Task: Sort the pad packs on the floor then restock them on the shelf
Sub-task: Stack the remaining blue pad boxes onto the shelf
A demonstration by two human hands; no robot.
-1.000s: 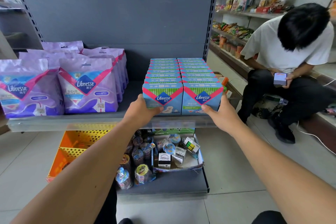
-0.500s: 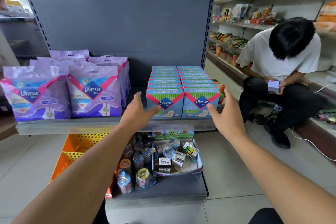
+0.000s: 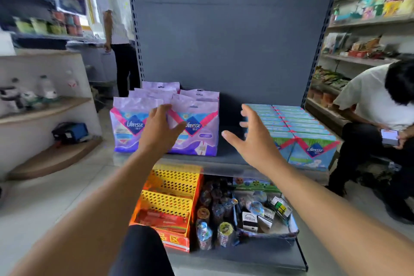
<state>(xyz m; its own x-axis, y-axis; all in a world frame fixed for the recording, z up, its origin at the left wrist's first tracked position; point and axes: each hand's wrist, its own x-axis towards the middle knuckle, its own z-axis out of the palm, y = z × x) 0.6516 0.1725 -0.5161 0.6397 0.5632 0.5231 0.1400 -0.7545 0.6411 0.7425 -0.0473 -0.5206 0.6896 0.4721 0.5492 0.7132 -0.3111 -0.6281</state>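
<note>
Both arms are stretched toward the shelf (image 3: 224, 159). The left hand (image 3: 160, 129) is held with fingers spread in front of the purple packs (image 3: 195, 125); whether they are touched cannot be told. The right hand (image 3: 253, 139) is spread wide, nothing held, over the bare gap beside the blue packs (image 3: 313, 148). A yellow basket (image 3: 172, 188) sits below, and a seated person (image 3: 376, 105) is at right.

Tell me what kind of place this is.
Most likely a small convenience shop. Metal retail shelving carries rows of purple Libresse pad packs and blue Libresse boxes, and the side wall shelves are packed with snacks.
</note>
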